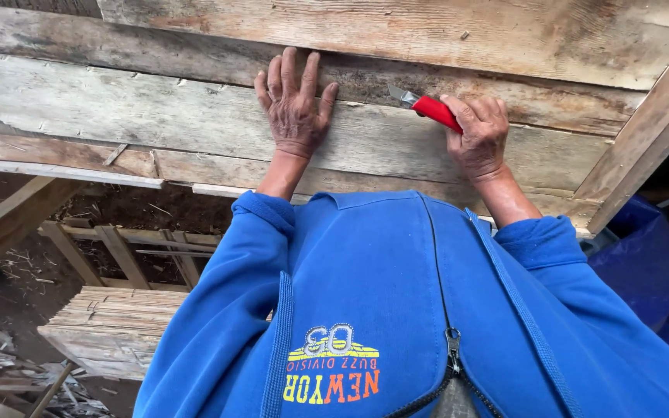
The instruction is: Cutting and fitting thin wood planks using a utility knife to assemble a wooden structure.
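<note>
Knife work barely begun: right hand (480,135) clenching red utility knife (433,110), blade meeting weathered plank (156,116). Left hand (294,104) pressing flat, fingers spread, gripping nothing, beside that grip; no cut line showing yet.

Daylight falls on a dirt floor (17,286) strewn with wood scraps (1,371), beside a blue tarp (644,263).

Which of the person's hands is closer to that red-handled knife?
Right. The right hand grips the red-handled knife against the weathered plank; the left hand lies flat on the wood, apart from the blade.
</note>
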